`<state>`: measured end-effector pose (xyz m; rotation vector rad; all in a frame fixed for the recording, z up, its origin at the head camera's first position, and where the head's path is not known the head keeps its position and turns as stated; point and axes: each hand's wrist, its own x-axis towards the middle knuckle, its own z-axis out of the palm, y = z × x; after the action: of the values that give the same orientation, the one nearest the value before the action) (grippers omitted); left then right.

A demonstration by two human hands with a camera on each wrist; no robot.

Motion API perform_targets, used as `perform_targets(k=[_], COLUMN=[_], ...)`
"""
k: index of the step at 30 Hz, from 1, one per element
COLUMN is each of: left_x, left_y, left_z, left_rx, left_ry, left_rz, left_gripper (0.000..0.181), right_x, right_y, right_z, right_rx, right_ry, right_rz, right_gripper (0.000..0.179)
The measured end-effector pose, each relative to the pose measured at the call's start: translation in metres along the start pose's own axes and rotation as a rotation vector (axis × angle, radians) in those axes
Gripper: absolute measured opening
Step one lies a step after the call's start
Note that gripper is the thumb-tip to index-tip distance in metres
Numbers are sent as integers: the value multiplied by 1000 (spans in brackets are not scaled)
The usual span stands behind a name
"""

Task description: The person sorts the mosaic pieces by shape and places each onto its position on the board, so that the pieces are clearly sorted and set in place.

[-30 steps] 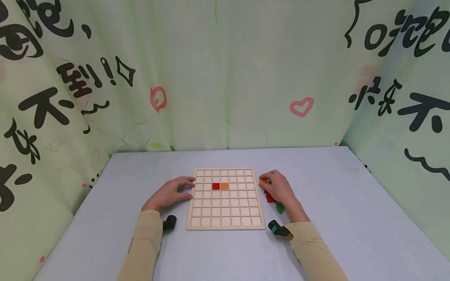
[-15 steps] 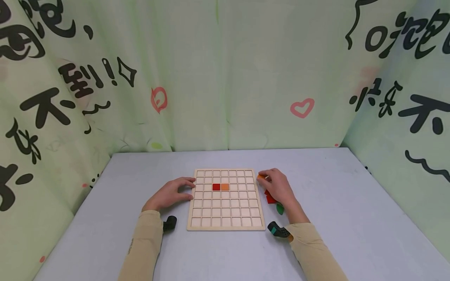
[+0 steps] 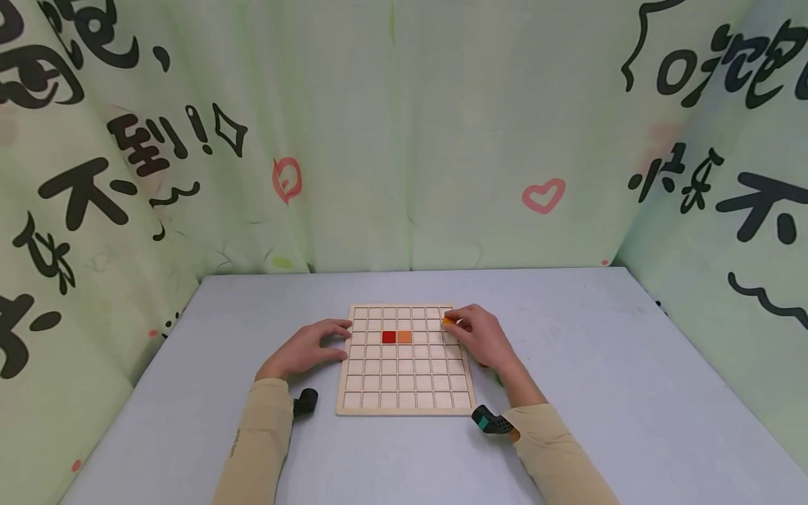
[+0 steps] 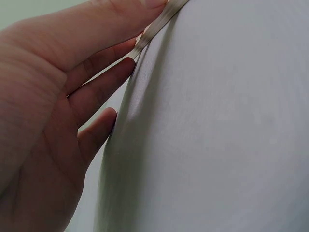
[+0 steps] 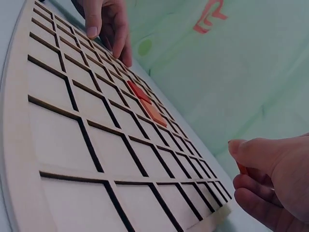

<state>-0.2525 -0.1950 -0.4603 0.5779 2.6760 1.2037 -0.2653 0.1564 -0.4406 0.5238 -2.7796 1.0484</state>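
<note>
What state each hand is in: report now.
Left hand: open, at the edge of a pale wooden grid board.
Right hand: holding a small orange piece.

Left arm (image 3: 259,435) and right arm (image 3: 558,452) extend toward the tabletop's (image 3: 379,459) far edge. Left hand (image 3: 306,347): thumb spread from extended fingers. Right hand (image 3: 485,339): thumb and fingers pinching.

Pale green curtains (image 3: 353,175), white table (image 3: 385,463)

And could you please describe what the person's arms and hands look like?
The left sleeve and right sleeve are tan, the left bearing a small dark marking. The left hand and right hand are ungloved. Each wrist has a black device, the right one showing a teal patch.
</note>
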Motion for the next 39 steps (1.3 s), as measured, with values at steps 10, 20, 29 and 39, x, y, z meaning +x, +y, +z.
perform_targets(k=[10, 20, 29, 39], left_x=[-1, 0, 0, 0], left_y=[2, 0, 1, 3], left_z=[0, 0, 0, -1], left_rx=[-1, -12, -11, -5], left_ry=[-1, -5, -4, -5], left_rz=[-34, -25, -23, -27], left_gripper=[37, 37, 36, 37], right_x=[2, 5, 10, 13], right_y=[-17, -29, -26, -25], right_z=[17, 28, 32, 33], right_rx=[-17, -85, -135, -146], right_ry=[-124, -148, -134, -135], right_rz=[-79, -125, -147, -169], right_gripper=[30, 27, 25, 20])
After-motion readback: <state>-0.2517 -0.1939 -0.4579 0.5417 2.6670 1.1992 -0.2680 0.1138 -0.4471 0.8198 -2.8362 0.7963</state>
